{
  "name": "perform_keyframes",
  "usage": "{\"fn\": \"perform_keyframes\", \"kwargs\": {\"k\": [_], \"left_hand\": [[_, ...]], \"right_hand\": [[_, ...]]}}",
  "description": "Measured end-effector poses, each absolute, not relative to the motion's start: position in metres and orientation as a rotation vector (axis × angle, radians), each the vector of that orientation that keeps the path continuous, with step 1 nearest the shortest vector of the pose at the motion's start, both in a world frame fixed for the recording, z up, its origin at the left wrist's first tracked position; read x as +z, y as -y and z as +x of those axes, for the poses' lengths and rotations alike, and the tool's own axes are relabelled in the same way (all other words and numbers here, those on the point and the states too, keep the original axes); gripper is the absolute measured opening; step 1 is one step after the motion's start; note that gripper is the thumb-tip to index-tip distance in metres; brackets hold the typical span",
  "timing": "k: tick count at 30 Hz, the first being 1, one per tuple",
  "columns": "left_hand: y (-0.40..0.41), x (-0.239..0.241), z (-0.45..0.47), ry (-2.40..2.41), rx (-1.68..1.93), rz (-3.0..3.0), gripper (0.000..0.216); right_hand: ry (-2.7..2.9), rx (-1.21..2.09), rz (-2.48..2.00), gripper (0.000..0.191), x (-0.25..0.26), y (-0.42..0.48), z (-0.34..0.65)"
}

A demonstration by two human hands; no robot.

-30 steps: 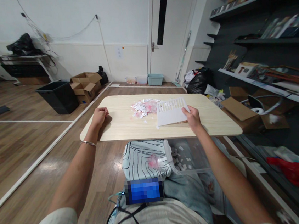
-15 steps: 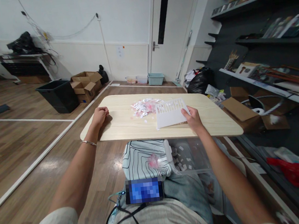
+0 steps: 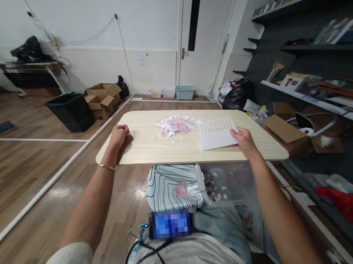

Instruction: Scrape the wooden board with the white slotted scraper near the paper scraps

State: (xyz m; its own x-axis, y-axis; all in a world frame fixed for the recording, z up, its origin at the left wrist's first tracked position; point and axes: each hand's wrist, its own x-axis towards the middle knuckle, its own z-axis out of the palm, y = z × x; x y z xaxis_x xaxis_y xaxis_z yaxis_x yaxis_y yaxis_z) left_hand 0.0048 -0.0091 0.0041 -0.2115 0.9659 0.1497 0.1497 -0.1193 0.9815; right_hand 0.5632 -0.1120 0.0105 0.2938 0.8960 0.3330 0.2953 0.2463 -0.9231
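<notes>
My right hand (image 3: 244, 140) grips the right edge of a white sheet (image 3: 217, 140) with a row of narrow slots along its far side. The sheet is held at the right part of the pale wooden table (image 3: 147, 150). Left of it lies a heap of white and pink paper scraps (image 3: 175, 125), with a few loose bits near its front. At the table's left end rests my left hand (image 3: 120, 135), fingers curled into a fist, with nothing seen sticking out of it.
Below the table's near edge, a clear plastic bin (image 3: 232, 180) holds small white pieces. A patterned cloth (image 3: 169, 187) and a phone (image 3: 170, 223) are at my lap. Cardboard boxes (image 3: 102, 100) and a black bin (image 3: 70, 113) stand left; shelves (image 3: 321, 45) line the right.
My right hand has moved to the right with the slotted sheet, away from the scrap heap. Scraps seen by its slots before no longer show there. My left hand stays put.
</notes>
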Motion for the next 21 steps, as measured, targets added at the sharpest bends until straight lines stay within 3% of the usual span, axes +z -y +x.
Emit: {"fn": "perform_keyframes", "kwargs": {"k": [8, 21], "left_hand": [[0.001, -0.004, -0.001, -1.385, 1.418, 1.313, 0.019], [-0.005, -0.004, -0.002, -1.375, 1.423, 1.351, 0.015]], "right_hand": [[1.187, 0.626, -1.353, 0.063, 0.008, 0.112, 0.561], [1.277, 0.789, -1.321, 0.050, 0.013, 0.116, 0.561]]}}
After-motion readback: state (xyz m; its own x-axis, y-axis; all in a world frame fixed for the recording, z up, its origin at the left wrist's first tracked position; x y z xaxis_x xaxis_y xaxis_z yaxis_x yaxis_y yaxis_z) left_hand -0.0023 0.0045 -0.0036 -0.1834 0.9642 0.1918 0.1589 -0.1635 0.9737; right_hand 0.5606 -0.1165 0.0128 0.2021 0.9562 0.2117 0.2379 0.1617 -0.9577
